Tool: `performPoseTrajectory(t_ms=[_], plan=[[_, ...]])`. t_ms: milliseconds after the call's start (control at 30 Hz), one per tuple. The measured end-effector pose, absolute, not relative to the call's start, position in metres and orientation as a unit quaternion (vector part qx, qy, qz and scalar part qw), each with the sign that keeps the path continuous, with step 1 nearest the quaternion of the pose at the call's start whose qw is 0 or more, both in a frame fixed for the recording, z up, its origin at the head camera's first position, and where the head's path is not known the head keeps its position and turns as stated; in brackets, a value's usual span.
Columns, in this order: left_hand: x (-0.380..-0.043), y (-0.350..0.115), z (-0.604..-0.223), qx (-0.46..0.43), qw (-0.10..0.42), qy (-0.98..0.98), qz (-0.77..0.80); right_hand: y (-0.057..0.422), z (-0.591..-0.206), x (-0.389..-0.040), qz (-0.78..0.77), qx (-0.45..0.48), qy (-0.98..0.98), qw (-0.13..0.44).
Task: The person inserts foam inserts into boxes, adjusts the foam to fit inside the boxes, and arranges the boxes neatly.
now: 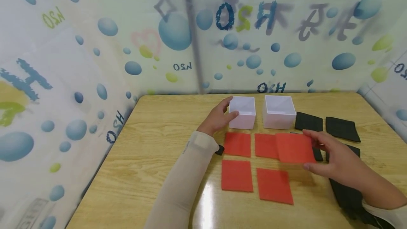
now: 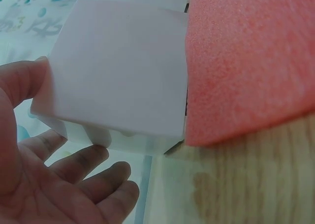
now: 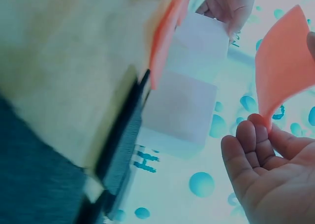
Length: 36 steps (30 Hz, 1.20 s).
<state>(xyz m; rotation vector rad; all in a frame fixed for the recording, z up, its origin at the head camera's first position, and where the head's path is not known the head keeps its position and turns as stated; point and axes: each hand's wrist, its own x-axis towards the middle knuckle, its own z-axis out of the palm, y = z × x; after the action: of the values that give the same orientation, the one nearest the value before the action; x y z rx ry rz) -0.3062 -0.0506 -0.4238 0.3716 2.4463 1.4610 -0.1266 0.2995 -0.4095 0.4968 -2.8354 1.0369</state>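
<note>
My left hand (image 1: 219,117) grips the left white box (image 1: 242,122) by its left side, thumb at the front rim and fingers behind. In the left wrist view, the fingers (image 2: 86,165) spread along one side of this open-topped box. My right hand (image 1: 344,163) pinches a red foam square (image 1: 294,148) by its right edge between thumb and fingers. That square is raised over the table and overlaps a second red square (image 1: 265,145) in the head view. In the right wrist view, the held foam (image 3: 285,61) bends in a curve.
Another white box (image 1: 278,122) stands to the right of the gripped one. More red squares (image 1: 237,176) lie flat in front of the boxes. Several black squares (image 1: 342,129) lie at the right, some partly hidden by my right hand. A printed curtain (image 1: 222,56) hangs behind the wooden table (image 1: 152,130).
</note>
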Motion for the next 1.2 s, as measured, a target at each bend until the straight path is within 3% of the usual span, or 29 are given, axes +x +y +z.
performPoseTrajectory(t_ms=[367,700,1200], plan=[[-0.306,-0.052,-0.428,0.127,0.130,0.843,0.507,0.280,-0.385,-0.140,0.337,0.184,-0.921,0.060],[-0.306,-0.053,-0.427,0.130,0.127,0.844,0.504,0.261,-0.367,-0.157,0.358,0.158,-0.920,0.009],[-0.308,-0.052,-0.427,0.142,0.121,0.847,0.498,0.233,-0.361,-0.189,0.385,0.170,-0.907,-0.008]])
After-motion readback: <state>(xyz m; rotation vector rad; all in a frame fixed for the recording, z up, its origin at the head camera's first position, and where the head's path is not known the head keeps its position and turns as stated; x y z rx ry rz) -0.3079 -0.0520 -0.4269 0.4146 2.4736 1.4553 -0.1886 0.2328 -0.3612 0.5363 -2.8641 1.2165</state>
